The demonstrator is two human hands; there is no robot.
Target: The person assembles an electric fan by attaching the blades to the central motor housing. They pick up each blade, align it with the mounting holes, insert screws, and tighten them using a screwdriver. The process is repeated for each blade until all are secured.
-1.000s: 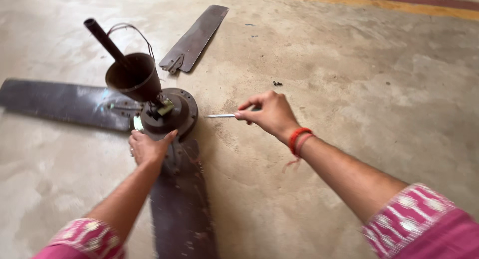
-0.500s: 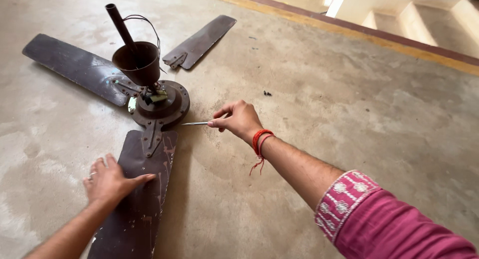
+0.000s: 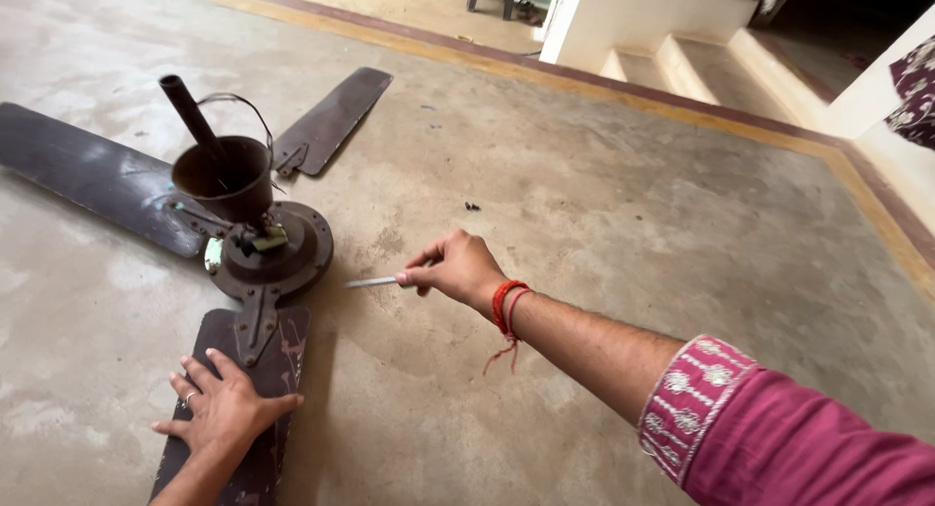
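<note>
Right hand (image 3: pixel 458 269) grips thin silver screwdriver (image 3: pixel 372 282); left hand (image 3: pixel 229 413) flat, open, on dark brown fan blade (image 3: pixel 243 409). Tip may slip w/ weak aim.

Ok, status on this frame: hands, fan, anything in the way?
Left hand flat on near blade. Right hand grips screwdriver, tip short of hub. Nothing between.

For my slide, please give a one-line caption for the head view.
Left hand flat on a ceiling fan blade, right hand pointing a screwdriver toward the motor hub.

screwdriver (image 3: pixel 375 282) handle hidden, near blade (image 3: pixel 255 370) cropped
</note>
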